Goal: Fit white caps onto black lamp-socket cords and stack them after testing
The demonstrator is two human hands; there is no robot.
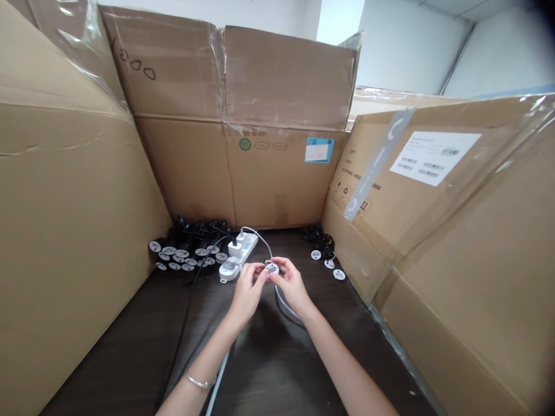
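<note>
Both hands are raised over a dark tabletop [130, 352], the left hand [248, 293] and right hand [292, 286] curled closely together. Their fingers pinch a small round white disc [272, 268] from either side, with neither hand open wide. The disc has a yellow speck near its middle and is held just in front of a white power strip [250, 242]. A white plug adapter [235, 249] and a second white adapter [243, 236] stand in the strip's sockets, and a wider white plug [229, 269] sits at its near end. A grey cable [281, 299] runs beneath the right hand, and a black cord [187, 312] trails across the table. A silver bangle [200, 381] circles the left wrist.

Left of the strip lies a heap of black plugs with round white faces [186, 245]; a smaller heap [323, 245] sits to the right, just beside the hands' reach.

Cardboard cartons [277, 86] wall in the table on three sides. The rear one bears a green circled "e" logo [245, 144], a blue-edged sticker [319, 149] and hand-drawn loops [136, 65] (possibly numerals, hard to say). The right carton carries a white barcode label [435, 158], its small print too fine to read, and a grey strip of tape [379, 164].
</note>
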